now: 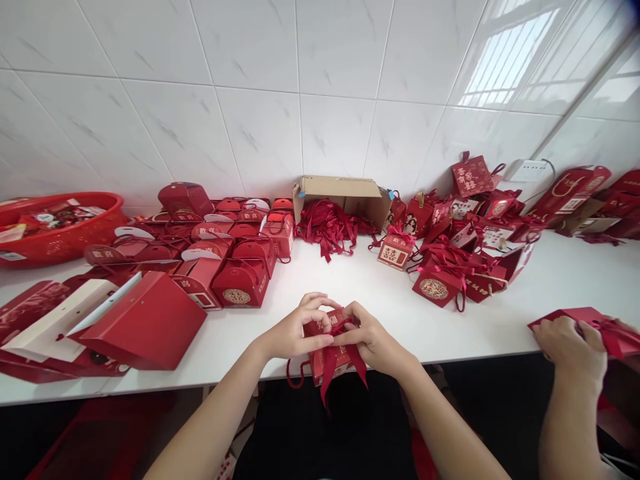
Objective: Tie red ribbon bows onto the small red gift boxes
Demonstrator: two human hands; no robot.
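My left hand [295, 330] and my right hand [367, 337] meet at the near edge of the white table [350, 293]. Both are closed around a small red gift box [330, 357] and pinch the dark red ribbon [333, 373] on its top. The ribbon's loose ends hang down below the box, over the table edge. A red cord handle loops out at the box's lower left.
Folded red boxes [240, 267] crowd the left, flat red sheets [145, 320] nearer. A red basket [55, 227] sits far left. A cardboard box [345, 193] spills ribbons [327, 227]. Tied boxes [450, 267] pile right. Another person's hand [570, 347] holds a red box at far right.
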